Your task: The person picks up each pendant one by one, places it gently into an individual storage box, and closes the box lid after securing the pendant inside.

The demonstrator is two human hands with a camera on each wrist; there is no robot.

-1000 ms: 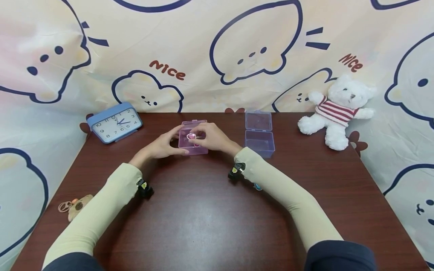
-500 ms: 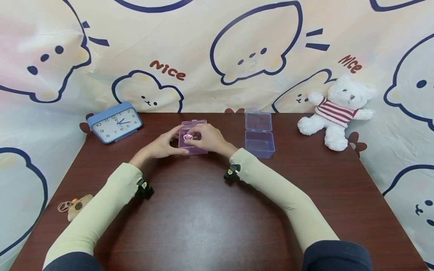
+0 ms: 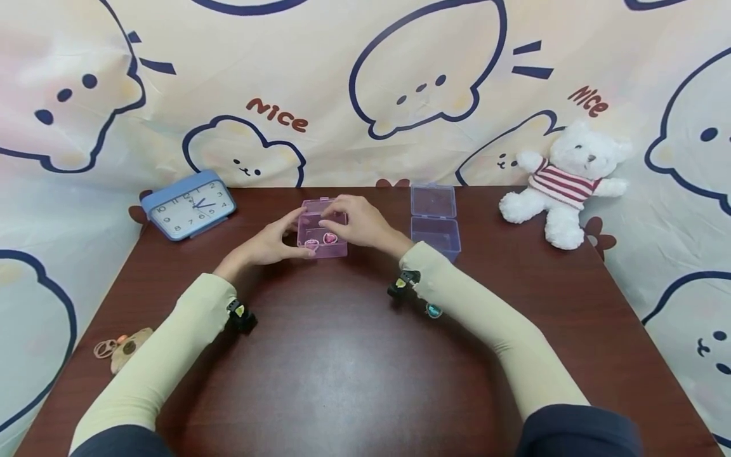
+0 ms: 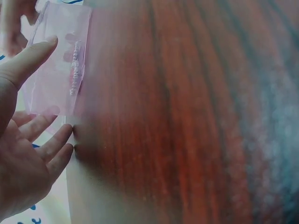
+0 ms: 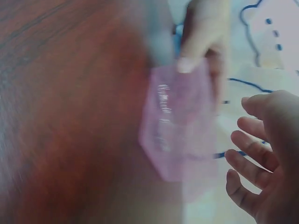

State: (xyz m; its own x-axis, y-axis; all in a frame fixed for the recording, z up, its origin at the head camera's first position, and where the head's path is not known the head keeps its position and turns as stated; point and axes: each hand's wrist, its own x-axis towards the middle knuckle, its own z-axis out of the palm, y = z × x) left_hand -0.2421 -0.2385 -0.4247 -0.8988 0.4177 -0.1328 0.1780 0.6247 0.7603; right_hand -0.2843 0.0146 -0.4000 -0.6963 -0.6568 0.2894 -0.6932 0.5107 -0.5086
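Note:
A clear pink plastic box (image 3: 338, 251) stands at the back of the table with its lid raised. In it lie two pink toy rings, one ring (image 3: 329, 238) with a dark pink stone and a paler ring (image 3: 311, 244). My left hand (image 3: 265, 244) holds the box, its thumb on the near wall and its fingers around the left side. Over the right part of the box hovers my right hand (image 3: 362, 222). In the right wrist view its fingers (image 5: 252, 147) are loosely bent, apart from the box, with nothing between them.
A purple box (image 3: 436, 235) stands open to the right. Beside my right sleeve lies a blue-stoned ring (image 3: 433, 311). A blue clock (image 3: 191, 206) and a white teddy bear (image 3: 568, 184) stand toward the back. A beige plush keychain (image 3: 128, 349) lies by my left sleeve.
My right hand has let go of a pink ring, which now lies in the pink box, and has drawn up and to the right. The left hand keeps its hold.

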